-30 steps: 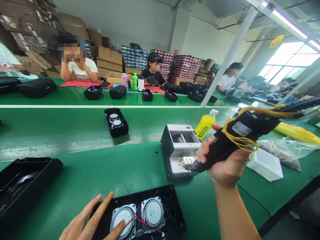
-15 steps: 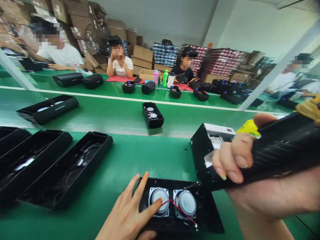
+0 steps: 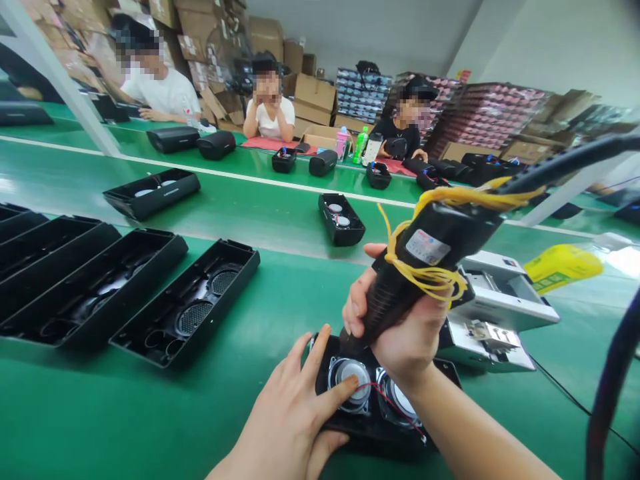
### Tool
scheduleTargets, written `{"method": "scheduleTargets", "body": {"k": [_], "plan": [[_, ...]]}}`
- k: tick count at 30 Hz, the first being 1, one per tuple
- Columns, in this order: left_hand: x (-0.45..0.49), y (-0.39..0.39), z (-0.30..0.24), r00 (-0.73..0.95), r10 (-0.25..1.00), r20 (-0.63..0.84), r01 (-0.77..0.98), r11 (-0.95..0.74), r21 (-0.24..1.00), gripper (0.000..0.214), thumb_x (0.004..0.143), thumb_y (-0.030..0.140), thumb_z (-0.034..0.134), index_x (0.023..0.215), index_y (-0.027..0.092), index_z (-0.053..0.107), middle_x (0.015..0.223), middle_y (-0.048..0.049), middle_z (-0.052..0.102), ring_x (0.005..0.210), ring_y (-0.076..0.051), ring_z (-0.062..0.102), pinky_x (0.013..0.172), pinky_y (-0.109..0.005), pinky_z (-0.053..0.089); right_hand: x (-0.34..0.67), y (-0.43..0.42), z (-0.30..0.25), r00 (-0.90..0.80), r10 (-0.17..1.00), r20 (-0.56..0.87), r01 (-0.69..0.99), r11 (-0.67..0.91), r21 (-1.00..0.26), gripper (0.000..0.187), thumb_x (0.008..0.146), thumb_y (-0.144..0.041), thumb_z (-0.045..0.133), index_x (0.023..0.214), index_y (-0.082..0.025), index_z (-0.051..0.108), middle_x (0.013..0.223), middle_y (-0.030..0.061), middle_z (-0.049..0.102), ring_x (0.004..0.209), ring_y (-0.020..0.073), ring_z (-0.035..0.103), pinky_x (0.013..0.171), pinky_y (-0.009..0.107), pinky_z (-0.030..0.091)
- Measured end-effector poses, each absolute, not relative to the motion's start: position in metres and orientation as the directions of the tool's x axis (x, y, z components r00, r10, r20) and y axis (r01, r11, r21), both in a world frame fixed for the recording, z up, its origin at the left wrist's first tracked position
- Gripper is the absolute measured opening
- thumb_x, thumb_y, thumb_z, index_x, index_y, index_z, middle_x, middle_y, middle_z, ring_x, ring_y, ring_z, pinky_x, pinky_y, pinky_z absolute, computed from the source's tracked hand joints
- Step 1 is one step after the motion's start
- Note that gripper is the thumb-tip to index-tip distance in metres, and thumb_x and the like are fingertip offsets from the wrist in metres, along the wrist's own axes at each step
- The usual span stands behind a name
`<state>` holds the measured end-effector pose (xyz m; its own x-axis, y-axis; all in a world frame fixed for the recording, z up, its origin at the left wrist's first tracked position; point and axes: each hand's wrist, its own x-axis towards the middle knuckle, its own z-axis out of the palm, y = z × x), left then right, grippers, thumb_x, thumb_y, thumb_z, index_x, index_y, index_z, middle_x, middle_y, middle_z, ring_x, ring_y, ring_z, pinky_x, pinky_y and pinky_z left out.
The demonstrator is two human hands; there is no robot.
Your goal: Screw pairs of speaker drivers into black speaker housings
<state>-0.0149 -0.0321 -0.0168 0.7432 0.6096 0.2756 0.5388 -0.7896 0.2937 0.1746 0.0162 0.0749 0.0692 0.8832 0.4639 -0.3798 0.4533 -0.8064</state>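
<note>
An electric screwdriver (image 3: pixel 405 267), black with a white label and yellow cord wound round it, is gripped in my right hand (image 3: pixel 407 340). Its tip points down at the far edge of a black speaker housing (image 3: pixel 370 433); the tip itself is hidden. Two round speaker drivers, a left one (image 3: pixel 353 387) and a right one (image 3: pixel 397 398), sit in that housing, joined by thin red wire (image 3: pixel 367 385). My left hand (image 3: pixel 295 403) rests on the housing with fingers spread. One finger touches the left driver, and the thumb lies by the near edge. My right forearm partly covers the right driver.
Open black speaker cases (image 3: pixel 190 303) line the left of the green bench (image 3: pixel 270 300). A metal machine (image 3: pixel 500 300) and a yellow bag (image 3: pixel 565 267) are at right; a black cable (image 3: pixel 607 393) hangs nearer. Farther cases (image 3: pixel 343 220) lie before seated co-workers (image 3: pixel 270 110).
My right hand has brought the screwdriver left and down to the housing's far edge, turning it steeper. My left hand stays on the housing. The view has shifted.
</note>
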Motion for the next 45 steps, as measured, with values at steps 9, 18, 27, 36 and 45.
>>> {"method": "scheduleTargets", "body": {"k": [9,18,27,36,45], "plan": [[-0.012,-0.035,-0.015,0.702,0.673,0.232,0.572,-0.727,0.379,0.093,0.077,0.029,0.094,0.156,0.050,0.051,0.185,-0.0116,0.003,0.159,-0.050,0.038,0.113,-0.065,0.057,0.170,0.019,0.064,0.102,0.899,0.426,-0.323,0.435,-0.841,0.067,0.095,-0.084,0.055,0.130,-0.028,0.062,0.069,-0.0054,0.060,0.043,0.0112,0.052,0.042,0.025,0.046],[-0.006,-0.035,-0.012,0.685,0.675,0.276,0.562,-0.730,0.389,0.096,0.065,0.027,0.101,0.150,0.045,0.059,0.180,-0.0201,0.023,0.151,-0.055,0.048,0.104,-0.071,0.060,0.163,0.017,0.065,0.140,0.919,0.368,-0.328,0.394,-0.859,0.072,0.089,-0.088,0.062,0.126,-0.027,0.063,0.066,-0.0060,0.061,0.041,0.0112,0.050,0.042,0.025,0.043],[-0.005,-0.033,-0.005,0.699,0.671,0.246,0.557,-0.727,0.401,0.092,0.067,0.024,0.099,0.148,0.043,0.061,0.176,-0.0218,0.031,0.151,-0.055,0.047,0.104,-0.071,0.060,0.167,0.019,0.061,0.052,0.913,0.405,-0.306,0.401,-0.864,0.071,0.091,-0.087,0.059,0.127,-0.026,0.061,0.066,-0.0052,0.063,0.041,0.0134,0.053,0.042,0.027,0.046],[-0.004,-0.039,-0.029,0.641,0.679,0.358,0.565,-0.733,0.378,0.104,0.061,0.021,0.098,0.152,0.046,0.055,0.185,-0.0089,-0.005,0.154,-0.052,0.042,0.107,-0.070,0.059,0.163,0.018,0.059,0.128,0.924,0.359,-0.270,0.381,-0.884,0.074,0.089,-0.091,0.057,0.124,-0.026,0.059,0.064,-0.0063,0.057,0.040,0.0120,0.048,0.041,0.026,0.042],[-0.004,-0.036,-0.032,0.653,0.677,0.340,0.576,-0.735,0.357,0.106,0.060,0.032,0.103,0.152,0.052,0.054,0.184,-0.0074,0.007,0.154,-0.050,0.044,0.113,-0.069,0.056,0.161,0.018,0.051,0.037,0.924,0.381,-0.326,0.372,-0.869,0.069,0.090,-0.090,0.055,0.116,-0.026,0.061,0.063,-0.0050,0.057,0.037,0.0112,0.044,0.039,0.025,0.037]]}}
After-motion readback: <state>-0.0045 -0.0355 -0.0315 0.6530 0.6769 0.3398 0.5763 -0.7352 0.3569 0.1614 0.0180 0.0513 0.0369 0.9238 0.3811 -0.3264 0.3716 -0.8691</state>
